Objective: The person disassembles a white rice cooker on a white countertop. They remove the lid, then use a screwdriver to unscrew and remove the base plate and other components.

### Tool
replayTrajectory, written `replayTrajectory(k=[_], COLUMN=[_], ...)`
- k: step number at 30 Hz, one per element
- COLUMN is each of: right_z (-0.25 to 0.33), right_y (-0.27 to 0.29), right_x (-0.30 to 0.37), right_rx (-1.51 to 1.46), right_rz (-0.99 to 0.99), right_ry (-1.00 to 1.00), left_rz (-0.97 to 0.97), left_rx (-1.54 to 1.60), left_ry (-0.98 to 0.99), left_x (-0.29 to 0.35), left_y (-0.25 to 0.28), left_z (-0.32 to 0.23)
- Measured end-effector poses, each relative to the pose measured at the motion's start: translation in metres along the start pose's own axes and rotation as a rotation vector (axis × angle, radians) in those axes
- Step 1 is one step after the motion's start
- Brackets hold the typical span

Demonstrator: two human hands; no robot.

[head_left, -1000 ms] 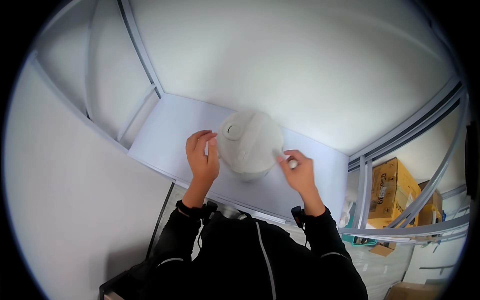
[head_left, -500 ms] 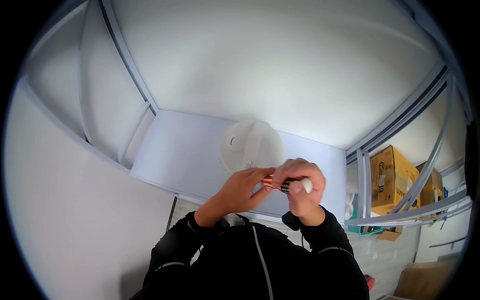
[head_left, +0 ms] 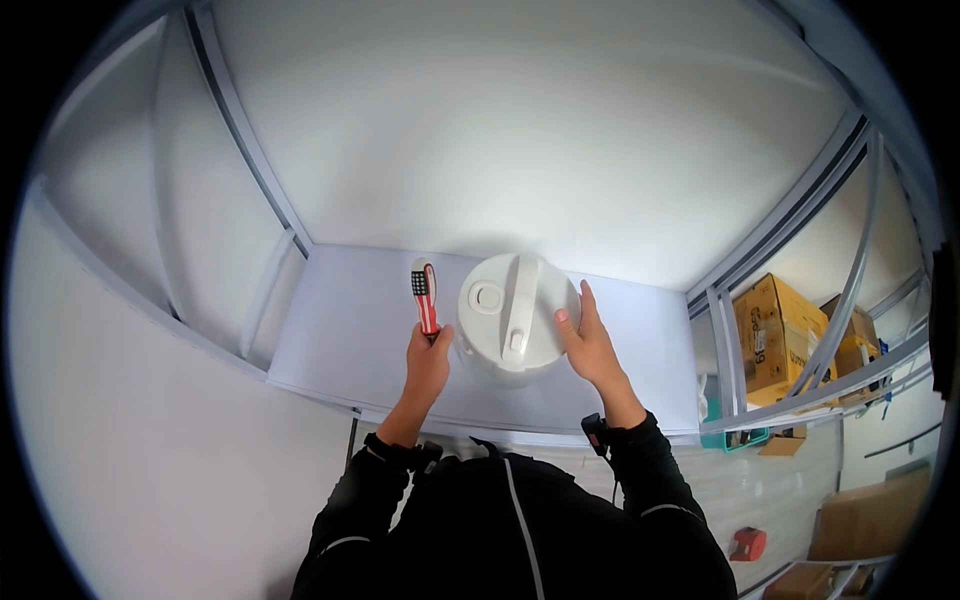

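A white rice cooker with a round lid, a carrying handle across the top and a round vent cap stands mid-table. My left hand is closed around the lower end of a slim oblong item, held upright left of the cooker. It has red and white stripes, a black-and-white checked patch and a pale rounded tip; its exact kind is unclear. My right hand lies open against the cooker's right side, fingers stretched out, with the thumb by the lid's rim.
The pale table sits against a white wall, with grey metal frames at both sides. Beyond the right frame are a yellow-brown cardboard box, a teal crate and a red object on the floor.
My hands have moved apart. The left carried the striped item leftward; the right let go of it and came to the cooker's right side, uncovering the cooker.
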State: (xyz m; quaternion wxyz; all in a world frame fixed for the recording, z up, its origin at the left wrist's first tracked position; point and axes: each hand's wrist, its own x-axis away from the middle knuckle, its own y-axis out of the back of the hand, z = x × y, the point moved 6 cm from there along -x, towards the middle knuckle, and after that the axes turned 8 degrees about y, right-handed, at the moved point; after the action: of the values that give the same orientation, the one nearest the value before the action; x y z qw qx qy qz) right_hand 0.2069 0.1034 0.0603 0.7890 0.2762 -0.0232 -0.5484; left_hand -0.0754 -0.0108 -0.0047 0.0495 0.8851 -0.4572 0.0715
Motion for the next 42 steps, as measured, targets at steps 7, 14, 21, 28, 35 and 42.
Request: replayTrajectory(k=[7,14,21,28,35,42], right_z=[0.039,0.105,0.15,0.108,0.094,0.091], right_y=[0.0,0.001,-0.035,-0.071,-0.079,-0.083], right_x=[0.033,0.048,-0.011,-0.048,-0.055,-0.055], right_rx=[0.212,0.727,0.734,0.734,0.608,0.573], right_rz=[-0.011,0.362,0.017,0.554,0.495,0.502], right_ry=[-0.099,-0.166,0.624,0.234,0.203,0.135], left_rz=[0.035,0.1,0.039,0.055,0.136,0.207], left_rx=[0.051,-0.006,-0.07,-0.153,-0.263,-0.284], left_ry=[-0.024,-0.092,-0.184,-0.215,-0.388,-0.326], left_x=[-0.015,-0.014,-0.037,-0.026,-0.011,-0.006], left_y=[-0.002,-0.002,-0.025,-0.007,-0.004,0.0], left_z=[0.023,-0.005,-0.031,-0.036,-0.049,-0.054])
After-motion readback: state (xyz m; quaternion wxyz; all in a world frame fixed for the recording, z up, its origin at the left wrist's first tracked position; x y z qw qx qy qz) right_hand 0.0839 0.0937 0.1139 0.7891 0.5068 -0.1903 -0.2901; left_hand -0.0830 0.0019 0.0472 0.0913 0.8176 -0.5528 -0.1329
